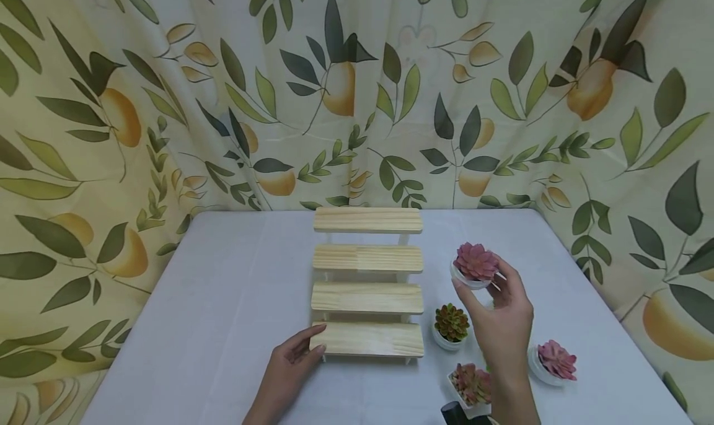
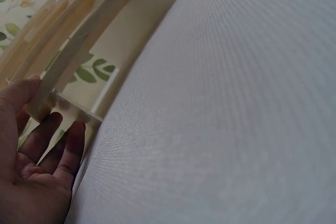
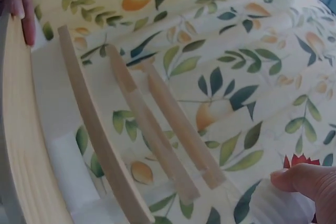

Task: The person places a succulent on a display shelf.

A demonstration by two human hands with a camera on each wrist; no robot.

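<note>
A tiered wooden display stand (image 1: 367,298) with several pale boards stands mid-table. My left hand (image 1: 290,366) grips the left end of its lowest board, and in the left wrist view the board's end (image 2: 44,95) lies between thumb and fingers. To the right of the stand, my right hand (image 1: 504,319) holds up a pink succulent (image 1: 476,262) in a round white pot. That white pot (image 3: 278,205) is partly hidden by the thumb in the right wrist view. Below the raised plant, a green-brown succulent (image 1: 452,323) in a white pot sits on the table.
A reddish succulent (image 1: 471,385) in a square white pot stands at the front, partly behind the right forearm. Another pink succulent (image 1: 556,360) sits farther right. A black object (image 1: 454,414) shows at the bottom edge. A leaf-printed curtain (image 1: 357,90) hangs behind the white table (image 1: 223,301).
</note>
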